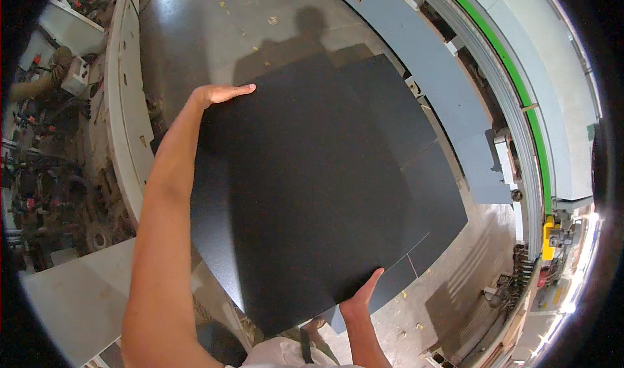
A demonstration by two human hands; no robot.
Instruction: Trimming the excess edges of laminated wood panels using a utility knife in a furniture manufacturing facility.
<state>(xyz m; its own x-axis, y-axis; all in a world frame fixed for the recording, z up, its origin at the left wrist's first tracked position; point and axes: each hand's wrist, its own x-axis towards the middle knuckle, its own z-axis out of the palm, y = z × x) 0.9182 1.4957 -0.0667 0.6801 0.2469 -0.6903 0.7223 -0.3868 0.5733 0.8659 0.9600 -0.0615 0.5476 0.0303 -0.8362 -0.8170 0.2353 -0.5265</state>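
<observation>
A large black flat panel (312,186) lies in front of me, taking up the middle of the view. My left hand (224,95) grips its far left edge, with the thumb stretched along the top face and the fingers hidden beneath. At the near edge, toward the right, my right hand (362,296) holds the same panel with its thumb up; its other fingers are hidden under the board. More black panels (426,186) show below and beyond the held one on the right, their edges marked by thin pale lines.
On the left stands an open machine frame (128,95) with hoses and cables. A long machine with a blue-grey side (448,101) and a green strip (513,69) curves along the right. Concrete floor (260,17) with yellow scraps and shadows lies beyond. A pale board (84,296) sits at lower left.
</observation>
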